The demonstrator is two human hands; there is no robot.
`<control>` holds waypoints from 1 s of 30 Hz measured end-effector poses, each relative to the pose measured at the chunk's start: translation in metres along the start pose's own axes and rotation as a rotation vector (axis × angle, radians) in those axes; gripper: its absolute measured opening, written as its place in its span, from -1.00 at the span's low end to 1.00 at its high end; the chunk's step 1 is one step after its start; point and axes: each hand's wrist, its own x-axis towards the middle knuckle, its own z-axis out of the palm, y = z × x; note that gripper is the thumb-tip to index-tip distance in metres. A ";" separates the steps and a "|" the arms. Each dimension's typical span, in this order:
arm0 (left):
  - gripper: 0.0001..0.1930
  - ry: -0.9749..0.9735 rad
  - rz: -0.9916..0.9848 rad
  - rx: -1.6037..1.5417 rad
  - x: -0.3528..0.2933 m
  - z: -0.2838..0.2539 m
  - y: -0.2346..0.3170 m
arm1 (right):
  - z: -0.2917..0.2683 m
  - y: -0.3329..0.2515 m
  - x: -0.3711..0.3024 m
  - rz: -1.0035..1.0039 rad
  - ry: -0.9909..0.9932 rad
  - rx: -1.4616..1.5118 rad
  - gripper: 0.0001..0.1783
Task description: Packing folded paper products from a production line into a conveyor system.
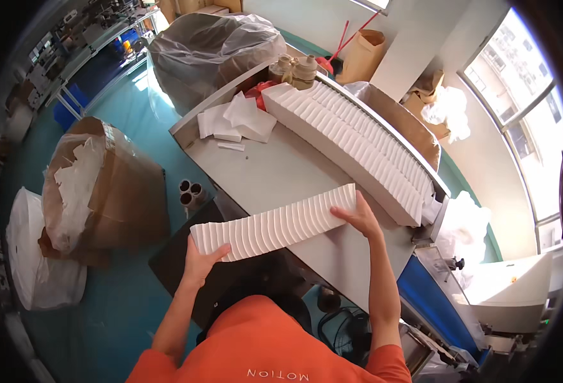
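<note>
A long row of white folded paper packs (275, 223), pressed side by side, spans the space between my hands above the table's near edge. My left hand (203, 260) grips its left end, thumb on top. At the right end my right hand (359, 217) holds it the same way, thumb across the upper face. The row tilts, its right end farther away than its left. Longer rows of similar white packs (352, 147) lie along the far rim of the pale table (281, 166). Loose white sheets (243, 118) rest at the table's far left corner.
Brown jars (297, 70) and a red bag stand at the table's far corner. To the left is a large lined carton (128, 191); behind, a plastic-covered bin (211, 51). Cardboard tubes (192, 193) stand by the table's left side. A machine with a blue panel (431, 300) adjoins on the right.
</note>
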 end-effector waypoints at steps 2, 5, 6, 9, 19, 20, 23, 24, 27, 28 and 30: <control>0.00 0.105 -0.076 -0.145 -0.027 0.008 -0.012 | 0.007 -0.017 0.079 -0.119 -0.325 0.145 0.02; 0.15 0.244 -0.173 -0.281 -0.066 0.037 -0.030 | 0.022 -0.060 0.159 -0.301 -0.492 -0.194 0.07; 0.11 0.240 -0.245 -0.365 -0.075 0.051 -0.030 | 0.030 -0.067 0.186 -0.329 -0.525 -0.280 0.08; 0.00 0.244 -0.307 -0.468 -0.100 0.094 -0.046 | 0.058 -0.112 0.234 -0.435 -0.689 -0.367 0.08; 0.06 -0.083 -0.647 -0.595 -0.097 0.252 -0.043 | 0.086 -0.141 0.228 -0.891 -0.184 -0.863 -0.23; 0.08 -0.110 -0.679 -0.575 -0.096 0.264 -0.046 | 0.079 -0.126 0.204 -1.094 0.046 -0.872 -0.32; 0.09 -0.284 -0.553 -0.503 -0.088 0.266 -0.091 | 0.002 -0.134 0.057 -0.880 -0.867 -0.242 -0.67; 0.09 -0.454 -0.395 -0.430 -0.085 0.264 -0.113 | -0.028 -0.127 0.018 -0.595 -1.259 -0.240 -0.67; 0.14 -0.298 -0.874 -0.651 -0.077 0.279 -0.037 | -0.078 -0.050 -0.082 -0.146 -1.530 -0.143 -0.41; 0.14 -0.369 -0.925 -0.559 -0.072 0.278 -0.026 | -0.070 0.022 -0.125 0.050 -1.430 -0.175 -0.37; 0.13 -0.466 -0.959 -0.494 -0.069 0.270 -0.027 | -0.057 0.066 -0.178 0.622 -1.150 0.070 -0.32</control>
